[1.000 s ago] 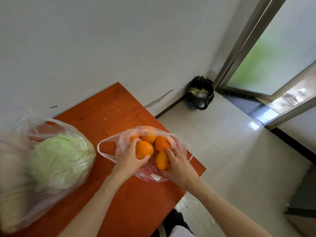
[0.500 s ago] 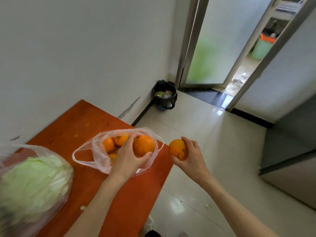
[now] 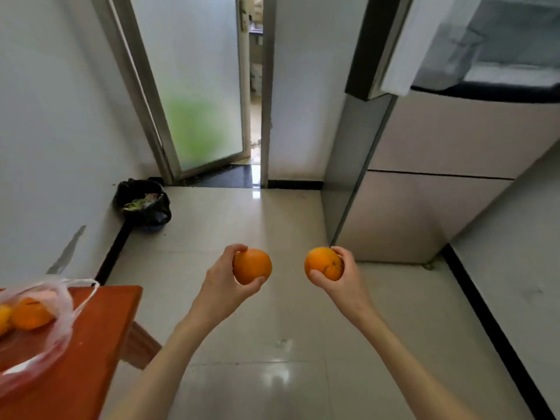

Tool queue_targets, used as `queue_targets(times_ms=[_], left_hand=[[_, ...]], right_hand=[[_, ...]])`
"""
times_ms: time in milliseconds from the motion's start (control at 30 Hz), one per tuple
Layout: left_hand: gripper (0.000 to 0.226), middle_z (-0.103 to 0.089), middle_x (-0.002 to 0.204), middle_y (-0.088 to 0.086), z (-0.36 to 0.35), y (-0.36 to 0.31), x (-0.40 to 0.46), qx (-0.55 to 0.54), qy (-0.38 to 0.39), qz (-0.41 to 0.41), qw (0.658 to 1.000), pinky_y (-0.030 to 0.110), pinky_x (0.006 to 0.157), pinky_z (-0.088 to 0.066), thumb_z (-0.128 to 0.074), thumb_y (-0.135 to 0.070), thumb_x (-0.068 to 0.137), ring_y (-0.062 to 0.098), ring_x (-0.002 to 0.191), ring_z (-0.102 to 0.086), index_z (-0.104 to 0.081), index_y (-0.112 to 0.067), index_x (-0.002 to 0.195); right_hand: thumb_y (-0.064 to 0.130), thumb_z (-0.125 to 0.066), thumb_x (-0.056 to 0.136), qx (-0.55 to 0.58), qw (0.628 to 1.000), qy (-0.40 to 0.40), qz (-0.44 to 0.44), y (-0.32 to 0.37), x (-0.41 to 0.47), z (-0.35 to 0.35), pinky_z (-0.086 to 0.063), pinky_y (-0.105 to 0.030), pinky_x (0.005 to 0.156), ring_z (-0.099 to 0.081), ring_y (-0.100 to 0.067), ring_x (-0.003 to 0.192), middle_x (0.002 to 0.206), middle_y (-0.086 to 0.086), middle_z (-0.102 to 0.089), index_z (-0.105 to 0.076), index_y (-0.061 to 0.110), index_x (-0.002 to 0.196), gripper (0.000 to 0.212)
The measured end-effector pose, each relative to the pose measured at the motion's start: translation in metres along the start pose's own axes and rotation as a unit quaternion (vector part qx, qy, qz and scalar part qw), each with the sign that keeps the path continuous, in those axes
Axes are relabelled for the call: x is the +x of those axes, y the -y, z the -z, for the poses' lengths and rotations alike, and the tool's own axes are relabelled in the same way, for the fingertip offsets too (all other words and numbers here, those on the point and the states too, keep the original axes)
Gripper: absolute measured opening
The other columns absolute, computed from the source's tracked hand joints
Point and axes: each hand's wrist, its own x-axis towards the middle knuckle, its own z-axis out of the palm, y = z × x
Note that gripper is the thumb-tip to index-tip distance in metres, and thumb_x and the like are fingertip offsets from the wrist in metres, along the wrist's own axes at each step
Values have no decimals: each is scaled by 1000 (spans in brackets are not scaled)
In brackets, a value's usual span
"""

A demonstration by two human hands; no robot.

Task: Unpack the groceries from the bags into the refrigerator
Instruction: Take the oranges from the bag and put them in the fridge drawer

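Nearest, at the lower left, the corner of the orange-brown counter (image 3: pixel 100 334) carries a thin clear plastic bag (image 3: pixel 62 322) lying open on its side, with a few oranges (image 3: pixel 30 313) resting inside it. Out over the pale tiled floor (image 3: pixel 272 374), both bare arms reach forward. The left hand (image 3: pixel 225 287) curls its fingers and thumb round one orange (image 3: pixel 252 266), gripping it from the left side. The right hand (image 3: pixel 341 277) grips a second orange (image 3: pixel 323 263) the same way from the right, the two fruits held apart at about the same height. Farther off on the right stands the grey refrigerator (image 3: pixel 424 192), its lower doors closed and an upper door swung open. Against the left wall sits a bin lined with a black bag (image 3: pixel 142 203), and beyond it a frosted glass door (image 3: pixel 200 86) stands ajar.
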Motion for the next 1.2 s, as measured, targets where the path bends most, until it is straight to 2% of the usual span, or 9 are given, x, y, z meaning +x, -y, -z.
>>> queue_targets(times_ms=[133,233,367,500,600,767,967,1067,1200], left_hand=[[63,-39,115,-9,-74,-64,8,-12,58,-47,997,21,77,-42,-76,-31,73,14,100,-46,-35,-31,121],[61,-39,114,-8,-120,-110,17,-23,94,-80,992,13,67,-39,-76,-30,73,14,98,-47,-32,-36,114],[60,-41,114,-6,-170,-158,37,-23,130,-117,984,20,71,-41,-76,-28,73,15,98,-47,-33,-35,113],[58,-41,113,-5,-216,-201,64,-22,158,-157,975,16,69,-42,-76,-24,74,16,99,-48,-34,-32,114],[57,-42,111,-4,-250,-228,92,-25,169,-178,969,28,78,-48,-76,-24,74,19,99,-49,-36,-30,113],[59,-44,111,-3,-308,-274,164,-37,158,-179,970,32,82,-48,-76,-27,73,20,99,-51,-39,-24,120],[59,-44,114,-7,-353,-355,256,-73,134,-207,966,17,76,-40,-76,-33,73,12,99,-49,-36,-31,116],[61,-41,117,-9,-369,-397,293,-72,124,-228,963,19,78,-40,-75,-34,73,11,101,-48,-34,-32,117],[61,-39,121,-11,-383,-451,337,-76,97,-263,957,17,79,-39,-75,-34,73,8,105,-46,-34,-34,119]], right_hand=[[28,-74,75,17,997,-63,-38,-42,-7,95,-45,-30,81,-52,-15,98,112,3,-48,-40,22,128,63],[27,-73,77,20,993,-109,-50,-66,-6,155,-41,-27,80,-51,-15,99,113,3,-48,-40,21,130,63],[28,-73,76,27,984,-164,-61,-89,8,213,-38,-25,79,-53,-16,100,115,2,-51,-41,21,130,63],[25,-74,76,39,977,-199,-65,-110,34,258,-38,-24,81,-52,-14,102,115,3,-50,-43,19,130,63],[26,-74,75,36,974,-214,-68,-123,64,290,-42,-27,87,-51,-15,104,114,4,-49,-44,20,130,64],[25,-75,74,10,973,-226,-50,-140,136,351,-42,-28,90,-51,-15,104,113,3,-50,-45,19,130,64],[30,-74,76,-8,974,-224,-22,-134,233,437,-42,-26,87,-49,-12,102,116,4,-49,-43,23,131,64],[32,-72,78,-4,975,-224,-4,-125,275,475,-38,-24,83,-47,-10,99,114,7,-46,-40,23,133,64],[31,-71,79,18,972,-233,30,-113,331,521,-38,-25,88,-44,-9,104,116,7,-42,-36,23,137,68]])
